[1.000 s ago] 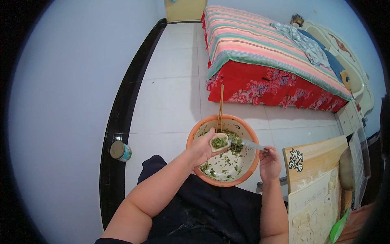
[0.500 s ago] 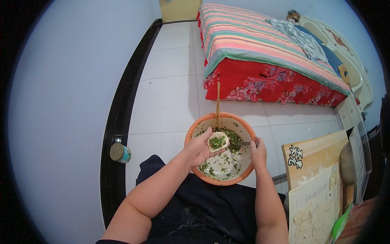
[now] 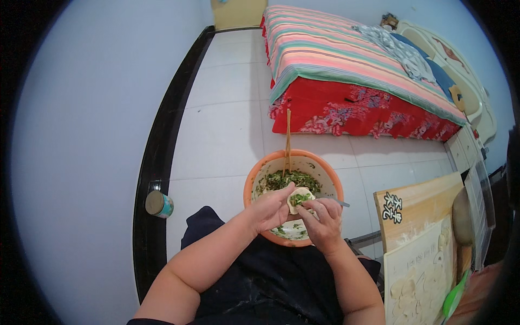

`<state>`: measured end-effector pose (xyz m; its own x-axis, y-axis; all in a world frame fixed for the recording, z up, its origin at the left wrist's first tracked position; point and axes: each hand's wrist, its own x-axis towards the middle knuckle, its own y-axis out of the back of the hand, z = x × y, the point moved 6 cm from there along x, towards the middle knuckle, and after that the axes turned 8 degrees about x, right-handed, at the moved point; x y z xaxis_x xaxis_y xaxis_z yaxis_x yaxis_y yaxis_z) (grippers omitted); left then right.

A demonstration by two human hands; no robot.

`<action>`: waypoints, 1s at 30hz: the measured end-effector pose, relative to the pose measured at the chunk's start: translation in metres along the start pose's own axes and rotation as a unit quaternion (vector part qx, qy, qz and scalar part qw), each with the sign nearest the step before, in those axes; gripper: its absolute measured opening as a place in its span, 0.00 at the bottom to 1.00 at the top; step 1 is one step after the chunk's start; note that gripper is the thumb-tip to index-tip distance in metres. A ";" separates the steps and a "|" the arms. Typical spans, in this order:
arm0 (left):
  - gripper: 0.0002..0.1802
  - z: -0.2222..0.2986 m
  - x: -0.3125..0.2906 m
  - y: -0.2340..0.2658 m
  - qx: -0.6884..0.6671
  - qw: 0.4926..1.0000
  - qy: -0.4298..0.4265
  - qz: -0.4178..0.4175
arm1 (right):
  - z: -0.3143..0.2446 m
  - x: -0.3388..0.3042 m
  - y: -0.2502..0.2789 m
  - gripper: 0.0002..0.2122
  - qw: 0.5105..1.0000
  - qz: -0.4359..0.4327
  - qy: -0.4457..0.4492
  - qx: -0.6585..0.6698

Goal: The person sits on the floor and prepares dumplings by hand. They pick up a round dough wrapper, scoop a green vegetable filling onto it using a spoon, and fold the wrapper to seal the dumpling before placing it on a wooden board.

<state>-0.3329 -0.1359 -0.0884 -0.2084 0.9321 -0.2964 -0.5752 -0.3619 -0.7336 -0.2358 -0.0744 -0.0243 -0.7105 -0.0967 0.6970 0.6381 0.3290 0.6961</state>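
My left hand holds a round dumpling wrapper above the bowl, with a heap of chopped green filling on it. The fingers of my right hand pinch at the wrapper's right side. A thin grey metal utensil is tucked in my right hand and sticks out to the right; its other end is hidden. Below both hands stands an orange-rimmed bowl with more green filling at its far side. Two chopsticks lean upright in it.
To the right, a wooden board and a pale floured mat carry several flattened dough pieces. A green-handled tool lies beside them. On the left stands a lidded jar by the wall; a bed is beyond.
My right hand has lifted the metal utensil out of the filling and moved left to the wrapper. My left hand has shifted slightly right and down with the filled wrapper.
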 end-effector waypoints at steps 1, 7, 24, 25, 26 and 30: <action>0.25 -0.001 0.002 -0.001 0.006 1.000 0.001 0.006 | 0.003 -0.001 0.000 0.13 1.000 0.004 -0.004 0.001; 0.21 0.001 0.003 -0.003 0.079 0.996 -0.032 0.008 | 0.012 0.001 0.005 0.12 0.997 0.056 -0.033 0.051; 0.25 0.008 -0.002 -0.014 0.359 0.925 -0.115 0.052 | 0.042 -0.017 -0.002 0.04 0.879 0.060 -0.366 0.300; 0.26 0.005 0.000 -0.009 0.411 0.899 -0.142 0.049 | 0.040 -0.015 0.000 0.04 0.892 0.050 -0.358 0.274; 0.27 0.005 0.000 -0.008 0.461 0.870 -0.168 0.046 | 0.039 -0.014 0.001 0.04 0.893 0.057 -0.355 0.271; 0.26 0.011 -0.003 -0.017 0.502 0.852 -0.143 0.038 | 0.036 -0.010 0.011 0.04 0.909 0.078 -0.325 0.249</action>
<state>-0.3314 -0.1323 -0.0680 -0.3766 0.9249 -0.0525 -0.9083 -0.3575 0.2174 -0.2328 -0.0356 -0.0298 -0.7512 0.5105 0.4184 0.6480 0.6909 0.3204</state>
